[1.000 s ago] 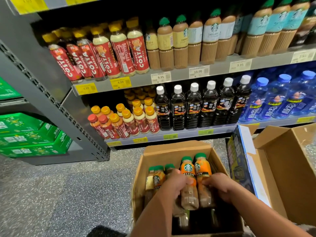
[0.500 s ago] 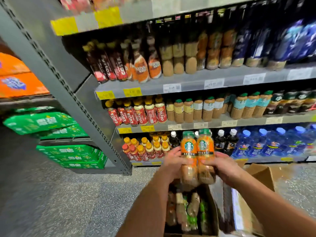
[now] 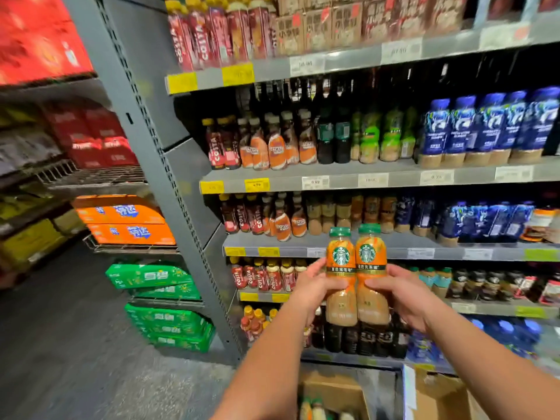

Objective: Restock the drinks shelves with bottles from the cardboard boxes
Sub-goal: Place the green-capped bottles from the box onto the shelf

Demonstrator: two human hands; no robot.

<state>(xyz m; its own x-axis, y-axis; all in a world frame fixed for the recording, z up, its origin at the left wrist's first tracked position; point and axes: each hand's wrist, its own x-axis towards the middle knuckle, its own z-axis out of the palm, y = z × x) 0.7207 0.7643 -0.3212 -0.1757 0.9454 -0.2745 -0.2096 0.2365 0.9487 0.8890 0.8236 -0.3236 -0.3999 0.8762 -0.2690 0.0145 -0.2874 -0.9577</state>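
Stocked shelves fill the background. Left hand and right hand each clamp one of two bottles, held side by side at centre, not yet shelved. The box at 6 o'clock holds more bottles, so much restocking likely remains.

Both bottles higher, out of box

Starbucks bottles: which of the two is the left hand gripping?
The bottle on the picture's left; the left hand wraps its waist, the right hand holds the other bottle.
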